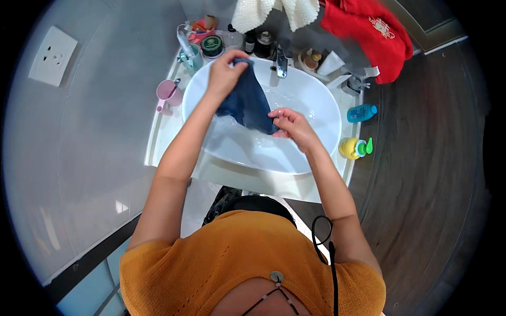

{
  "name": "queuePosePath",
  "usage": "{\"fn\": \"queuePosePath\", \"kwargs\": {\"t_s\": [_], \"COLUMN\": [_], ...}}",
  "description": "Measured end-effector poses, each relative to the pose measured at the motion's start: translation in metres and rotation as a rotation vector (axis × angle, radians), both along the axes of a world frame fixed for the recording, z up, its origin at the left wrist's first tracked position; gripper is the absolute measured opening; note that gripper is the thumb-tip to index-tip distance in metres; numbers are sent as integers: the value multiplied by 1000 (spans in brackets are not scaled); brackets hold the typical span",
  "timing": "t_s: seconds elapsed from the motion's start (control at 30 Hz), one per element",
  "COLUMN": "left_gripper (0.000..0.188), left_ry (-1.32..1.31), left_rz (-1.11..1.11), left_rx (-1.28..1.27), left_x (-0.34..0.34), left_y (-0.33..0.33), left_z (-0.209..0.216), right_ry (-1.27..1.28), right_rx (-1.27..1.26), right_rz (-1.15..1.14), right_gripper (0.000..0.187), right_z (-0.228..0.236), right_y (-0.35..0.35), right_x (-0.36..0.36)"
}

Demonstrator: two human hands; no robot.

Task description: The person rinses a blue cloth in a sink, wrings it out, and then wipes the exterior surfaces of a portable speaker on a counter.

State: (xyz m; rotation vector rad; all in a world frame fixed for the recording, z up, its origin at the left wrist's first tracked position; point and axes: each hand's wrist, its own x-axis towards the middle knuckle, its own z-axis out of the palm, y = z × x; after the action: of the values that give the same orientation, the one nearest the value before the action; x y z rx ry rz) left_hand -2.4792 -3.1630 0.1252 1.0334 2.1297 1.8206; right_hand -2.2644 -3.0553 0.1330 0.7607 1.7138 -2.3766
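Observation:
A wet dark blue cloth [247, 100] is stretched between my two hands over the white washbasin [319, 102]. My left hand [225, 73] pinches its upper end, near the basin's far left rim. At the lower right end of the cloth, my right hand [292, 126] grips its edge between thumb and fingers. Part of the cloth's left side hangs down to the water [258, 138], which looks sudsy. What kind of garment or cloth it is, I cannot tell. Behind the basin stands a chrome faucet [282, 64].
On the left of the counter are a pink cup [169, 92] and a teal cup [194, 58] with brushes. A green-lidded jar [212, 46] stands behind. To the right are a blue bottle [361, 112] and a yellow pump bottle [354, 148]. A red towel [369, 34] hangs at the far right.

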Motion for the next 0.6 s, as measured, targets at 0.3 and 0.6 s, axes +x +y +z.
{"fn": "queuePosePath", "kwargs": {"t_s": [0.3,0.6], "left_gripper": [34,44], "left_ry": [-12,59], "left_rz": [-106,811], "left_rx": [-264,-368], "left_x": [51,54], "left_y": [53,-18], "left_z": [-121,-227], "right_ry": [-519,-316], "right_rx": [593,1309], "right_rz": [-74,51], "right_gripper": [30,37], "right_z": [-127,-158], "right_y": [53,52], "right_x": [84,29]}}
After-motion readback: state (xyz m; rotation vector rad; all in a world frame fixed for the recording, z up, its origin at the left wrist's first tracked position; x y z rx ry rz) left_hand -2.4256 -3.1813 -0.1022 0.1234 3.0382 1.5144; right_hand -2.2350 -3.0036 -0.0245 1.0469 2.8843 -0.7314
